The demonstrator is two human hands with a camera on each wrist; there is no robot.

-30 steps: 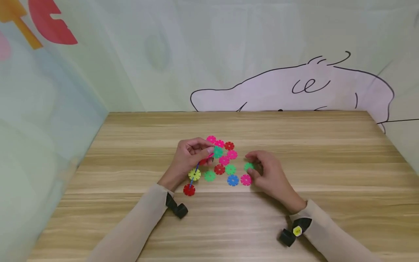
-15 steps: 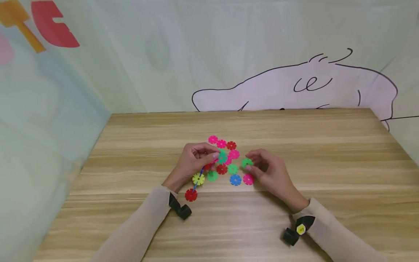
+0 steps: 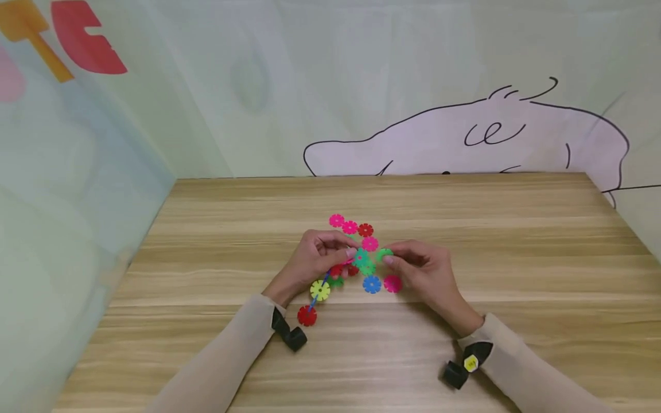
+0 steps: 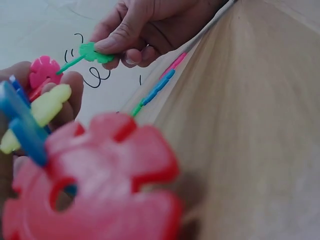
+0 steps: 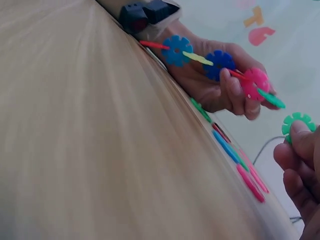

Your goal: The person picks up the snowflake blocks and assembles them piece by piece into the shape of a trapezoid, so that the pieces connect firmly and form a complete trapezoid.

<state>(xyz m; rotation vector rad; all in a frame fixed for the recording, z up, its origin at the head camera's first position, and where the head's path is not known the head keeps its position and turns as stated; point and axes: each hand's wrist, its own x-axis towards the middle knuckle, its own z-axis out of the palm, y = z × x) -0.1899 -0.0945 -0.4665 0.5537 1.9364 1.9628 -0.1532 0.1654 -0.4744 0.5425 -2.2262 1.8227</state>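
My left hand [image 3: 322,255] holds a chain of slotted plastic snowflake discs. The chain has a red disc [image 3: 307,316] at its near end, then a yellow disc [image 3: 320,290], and blue ones [image 5: 176,50] seen in the right wrist view. A pink disc [image 5: 255,84] sits by the left fingertips, with a teal-green disc [image 3: 361,257] slotted in at the far end. My right hand [image 3: 426,272] pinches a lighter green disc [image 3: 384,255] between thumb and fingers. A small gap separates the two greens in the right wrist view.
Loose discs lie flat on the wooden table [image 3: 217,229] around the hands: several pink [image 3: 337,220], a dark red [image 3: 365,230], a blue [image 3: 372,284] and some green, partly hidden. A printed wall sheet [image 3: 248,115] rises behind the table.
My left hand has moved right and slightly nearer with the chain. The right hand's green disc has shifted a little left, so the gap between the two green discs has narrowed.
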